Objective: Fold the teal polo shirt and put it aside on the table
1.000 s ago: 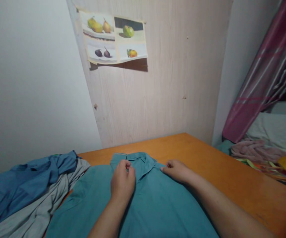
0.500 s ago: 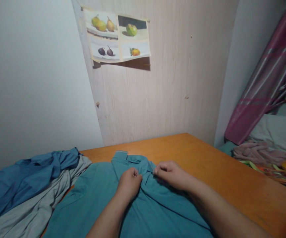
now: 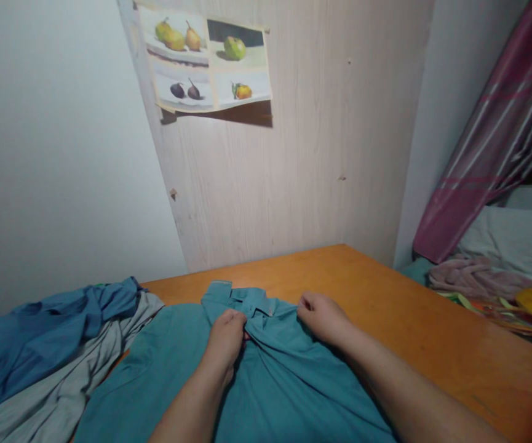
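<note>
A teal collared shirt (image 3: 288,394) lies spread over the near part of the orange-brown table, its collar end pointing away from me. My left hand (image 3: 227,335) is closed on the fabric of the front, just below the collar, and creases fan out from it to the right. My right hand (image 3: 321,315) is closed at the right shoulder of the shirt, its fingers pinching the cloth by the edge. The collar (image 3: 242,298) stands partly raised and folded between and beyond the hands. Both sets of fingertips are partly hidden.
A blue garment (image 3: 53,326) and a grey one (image 3: 58,387) lie heaped at the left. The wooden table (image 3: 385,307) meets a panelled wall with a taped fruit print (image 3: 210,61). A pink curtain (image 3: 464,166) and piled cloths (image 3: 482,277) are at the right.
My right hand has moved right, away from the collar to the shoulder, and my left hand slightly left. The cloth between them is drawn tighter. The view has shifted slightly.
</note>
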Motion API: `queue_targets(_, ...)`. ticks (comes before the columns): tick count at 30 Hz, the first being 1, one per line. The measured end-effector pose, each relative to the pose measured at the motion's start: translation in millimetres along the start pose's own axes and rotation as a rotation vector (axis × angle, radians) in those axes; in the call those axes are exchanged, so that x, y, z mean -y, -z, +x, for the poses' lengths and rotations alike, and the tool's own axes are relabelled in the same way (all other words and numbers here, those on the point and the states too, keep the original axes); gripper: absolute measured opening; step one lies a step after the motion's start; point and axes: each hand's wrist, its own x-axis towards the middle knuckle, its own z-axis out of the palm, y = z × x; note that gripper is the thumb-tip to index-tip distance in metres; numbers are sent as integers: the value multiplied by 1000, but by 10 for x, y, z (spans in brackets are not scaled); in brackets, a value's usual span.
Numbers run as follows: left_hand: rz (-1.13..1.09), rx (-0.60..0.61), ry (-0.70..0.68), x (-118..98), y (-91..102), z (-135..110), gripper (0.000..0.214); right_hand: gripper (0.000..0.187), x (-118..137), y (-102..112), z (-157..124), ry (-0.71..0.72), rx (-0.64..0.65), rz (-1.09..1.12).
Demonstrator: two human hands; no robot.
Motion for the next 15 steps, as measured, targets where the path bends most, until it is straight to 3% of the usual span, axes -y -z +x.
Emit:
queue_targets(4, 244, -79, -54, -15, 169, 49, 23, 17, -44, 59, 64, -126, -163, -51)
queue_targets(8, 619, -63, -60, -86, 315, 20, 24, 17, -44, 82, 35, -110, -102, -141)
queue_targets(12, 555, -136, -118, -138, 312, -64, 20, 11, 51, 120, -58, 41, -107, -66)
queue_targets(15, 485, -181, -225, -155, 263, -113, 19, 25, 123, 130, -133, 118, -6, -21)
